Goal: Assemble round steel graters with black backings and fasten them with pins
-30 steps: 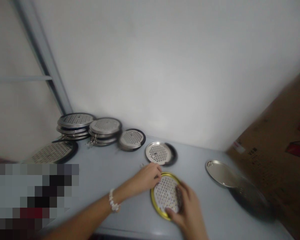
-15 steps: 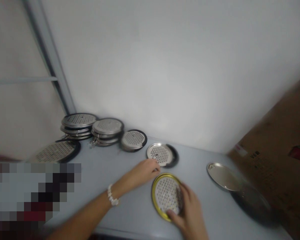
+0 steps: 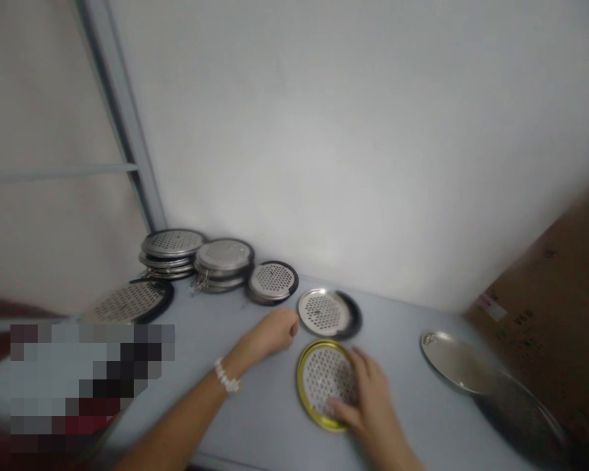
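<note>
Gold-rimmed strainer (image 3: 321, 386), right hand (image 3: 368, 409) over rim

Bare forearms (image 3: 177, 409) on this one, and the L wrist's got a chunky white beaded bracelet (image 3: 226, 377), pearl-ish maybe, too blurry to tell tbh.

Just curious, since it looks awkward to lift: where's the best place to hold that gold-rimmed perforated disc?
Probably by the gold rim, from the left, which the right hand leaves uncovered. The disc lies flat on the table, so its edge is the easiest place to pinch.
</note>
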Demonstrator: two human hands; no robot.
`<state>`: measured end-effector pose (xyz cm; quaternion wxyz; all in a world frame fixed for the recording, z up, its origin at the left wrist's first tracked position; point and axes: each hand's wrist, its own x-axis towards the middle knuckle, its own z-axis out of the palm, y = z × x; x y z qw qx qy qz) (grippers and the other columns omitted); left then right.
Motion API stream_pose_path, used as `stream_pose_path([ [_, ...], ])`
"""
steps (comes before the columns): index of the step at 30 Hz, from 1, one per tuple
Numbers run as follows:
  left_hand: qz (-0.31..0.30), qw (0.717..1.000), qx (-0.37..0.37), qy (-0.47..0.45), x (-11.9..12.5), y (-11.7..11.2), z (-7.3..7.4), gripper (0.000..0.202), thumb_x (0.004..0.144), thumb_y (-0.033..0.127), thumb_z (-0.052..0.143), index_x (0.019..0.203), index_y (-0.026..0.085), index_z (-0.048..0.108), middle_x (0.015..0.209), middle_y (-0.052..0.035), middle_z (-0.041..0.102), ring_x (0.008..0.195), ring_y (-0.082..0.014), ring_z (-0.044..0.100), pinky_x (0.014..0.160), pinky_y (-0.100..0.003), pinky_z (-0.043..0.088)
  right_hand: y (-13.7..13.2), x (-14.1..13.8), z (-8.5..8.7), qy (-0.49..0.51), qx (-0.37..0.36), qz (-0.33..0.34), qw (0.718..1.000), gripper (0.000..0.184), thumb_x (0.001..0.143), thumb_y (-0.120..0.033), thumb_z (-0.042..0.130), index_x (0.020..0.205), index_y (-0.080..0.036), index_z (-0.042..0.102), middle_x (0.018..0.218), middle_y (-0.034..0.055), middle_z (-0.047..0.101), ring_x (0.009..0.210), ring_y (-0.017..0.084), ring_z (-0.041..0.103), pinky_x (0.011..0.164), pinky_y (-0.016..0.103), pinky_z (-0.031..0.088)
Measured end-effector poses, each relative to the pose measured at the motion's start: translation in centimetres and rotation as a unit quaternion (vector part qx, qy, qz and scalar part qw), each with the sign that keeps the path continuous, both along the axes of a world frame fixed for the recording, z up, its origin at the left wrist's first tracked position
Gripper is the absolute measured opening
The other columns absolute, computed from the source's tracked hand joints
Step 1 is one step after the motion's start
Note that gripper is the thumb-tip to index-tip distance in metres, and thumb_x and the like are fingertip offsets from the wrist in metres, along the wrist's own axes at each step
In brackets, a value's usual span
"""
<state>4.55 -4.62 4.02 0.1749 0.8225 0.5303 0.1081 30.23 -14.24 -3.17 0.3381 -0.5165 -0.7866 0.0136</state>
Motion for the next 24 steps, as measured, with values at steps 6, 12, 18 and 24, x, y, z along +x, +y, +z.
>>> stream_pose_path([
  [6, -0.006, 1.000, -0.026, -0.003, -0.1, 0.0, 0.3, 0.027, 0.062, 0.002, 0.057, 0.082, 0.016, 0.069, 0.081, -0.0047, 0.069, 0.076, -0.0200, 0.060, 0.071, -0.028, 0.045, 6.4, -0.4, 5.5, 0.071, 0.016, 0.020, 0.997, 0.053, 0.088, -0.046, 0.066, 0.133, -0.021, 0.053, 0.130, 0.0135, 0.057, 0.120, 0.030, 0.054, 0.102, 0.050, 0.045],
  [12, -0.043, 0.998, -0.041, -0.031, -0.2, 0.4, -0.2, 0.030, 0.063, -0.001, 0.050, 0.078, 0.017, 0.069, 0.077, -0.0028, 0.069, 0.074, -0.0180, 0.060, 0.071, -0.026, 0.045, 9.9, -0.6, 5.2, 0.166, 0.056, 0.002, 0.985, 0.035, 0.094, -0.047, 0.057, 0.115, -0.020, 0.062, 0.113, 0.0108, 0.063, 0.108, 0.026, 0.058, 0.096, 0.047, 0.048],
  [18, -0.039, 0.999, 0.013, -0.033, -0.1, 0.0, -1.4, 0.033, 0.067, -0.002, 0.047, 0.087, 0.017, 0.065, 0.092, -0.0069, 0.067, 0.089, -0.0227, 0.060, 0.081, -0.031, 0.045, 8.9, -0.2, 4.1, 0.194, 0.039, 0.002, 0.980, 0.025, 0.098, -0.038, 0.050, 0.105, -0.019, 0.064, 0.103, 0.0091, 0.064, 0.100, 0.023, 0.059, 0.092, 0.042, 0.048],
  [24, -0.054, 0.998, 0.030, -0.001, 0.2, -0.2, -1.7, 0.035, 0.071, 0.000, 0.043, 0.093, 0.018, 0.064, 0.096, -0.0077, 0.067, 0.090, -0.0230, 0.059, 0.081, -0.032, 0.044, 8.6, -0.5, 4.6, 0.208, 0.037, -0.003, 0.977, 0.021, 0.098, -0.033, 0.049, 0.102, -0.020, 0.065, 0.100, 0.0081, 0.063, 0.096, 0.022, 0.059, 0.089, 0.040, 0.049],
])
